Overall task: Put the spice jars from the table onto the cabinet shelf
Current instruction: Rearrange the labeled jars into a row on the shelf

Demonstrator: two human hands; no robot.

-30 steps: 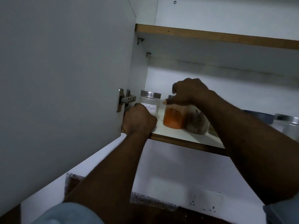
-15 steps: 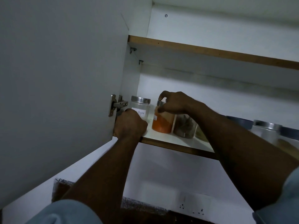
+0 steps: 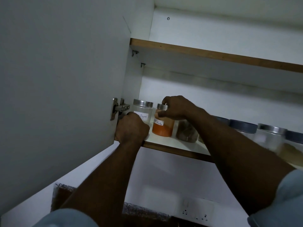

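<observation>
Right hand (image 3: 177,108) is on top of the orange jar (image 3: 163,127). Its fingers (image 3: 166,100) curl over the silver lid (image 3: 162,106), and its thumb (image 3: 158,114) presses the glass just under the lid, so this hand grasps the top of the jar. The orange jar stands up straight on the shelf (image 3: 173,149), near the left end and a little back from the front edge. It is about half full of orange powder and has a white label with writing on it.

Left hand (image 3: 132,128) is at the front left corner of the shelf, lower than the right hand and to its left. Its fingers are curled tight like a fist. It sits right in front of the pepper jar (image 3: 143,112) and hides the bottom of it. It is not clear if it holds that jar or just the shelf edge. The pepper jar is just to the left of the orange jar, close to the left wall, and its white label says Pepper.

Just to the right of the orange jar stands a brown jar (image 3: 186,132), partly behind the right wrist. More jars (image 3: 242,128) stand in a row toward the right end of the shelf and look blurry. The white door (image 3: 57,79) is open on the left, and its metal hinge (image 3: 118,108) is just above the left hand
</observation>
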